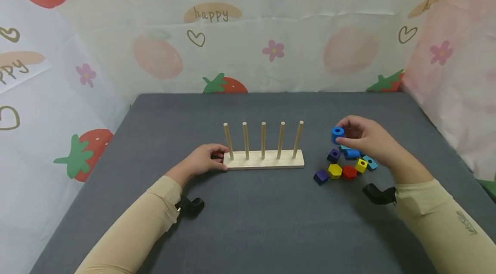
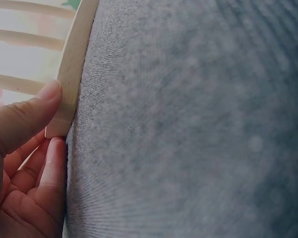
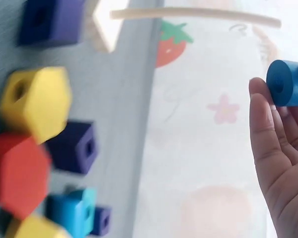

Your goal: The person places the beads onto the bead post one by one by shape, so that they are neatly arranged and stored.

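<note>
Probably light and hard, the blue bead (image 1: 336, 137) suits the right hand's (image 1: 366, 138) side pinch; the left hand (image 1: 202, 160) grips the peg stand's (image 1: 255, 163) left end.

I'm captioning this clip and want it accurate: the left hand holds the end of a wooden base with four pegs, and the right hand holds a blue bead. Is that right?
Not quite: the wooden base has five pegs, not four, as the head view shows. The left hand does hold its end, and the right hand a blue bead.
</note>
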The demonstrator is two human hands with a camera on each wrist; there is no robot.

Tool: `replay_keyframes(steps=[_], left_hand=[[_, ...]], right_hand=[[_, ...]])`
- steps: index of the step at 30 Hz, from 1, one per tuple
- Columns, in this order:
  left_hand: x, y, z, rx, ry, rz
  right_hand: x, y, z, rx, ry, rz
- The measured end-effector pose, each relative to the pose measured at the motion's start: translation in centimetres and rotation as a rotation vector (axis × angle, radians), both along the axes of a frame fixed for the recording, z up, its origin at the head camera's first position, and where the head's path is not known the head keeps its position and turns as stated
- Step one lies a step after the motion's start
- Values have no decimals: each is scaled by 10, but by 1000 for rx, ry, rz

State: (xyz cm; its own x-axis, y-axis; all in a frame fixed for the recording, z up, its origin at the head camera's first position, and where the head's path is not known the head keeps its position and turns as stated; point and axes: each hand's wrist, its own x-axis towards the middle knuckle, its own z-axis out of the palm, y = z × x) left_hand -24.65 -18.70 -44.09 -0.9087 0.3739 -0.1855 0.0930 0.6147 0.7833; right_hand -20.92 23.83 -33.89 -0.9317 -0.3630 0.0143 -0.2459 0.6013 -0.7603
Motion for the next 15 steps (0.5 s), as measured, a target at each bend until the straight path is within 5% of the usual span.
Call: replay_keyframes(steps=[9, 15], left_hand=[[-2, 1, 0, 18, -6, -3], [-1, -1, -2, 27, 3, -11]], right_hand=[[-14, -37, 22, -56, 47, -57], [-24, -63, 32, -168, 64, -12]])
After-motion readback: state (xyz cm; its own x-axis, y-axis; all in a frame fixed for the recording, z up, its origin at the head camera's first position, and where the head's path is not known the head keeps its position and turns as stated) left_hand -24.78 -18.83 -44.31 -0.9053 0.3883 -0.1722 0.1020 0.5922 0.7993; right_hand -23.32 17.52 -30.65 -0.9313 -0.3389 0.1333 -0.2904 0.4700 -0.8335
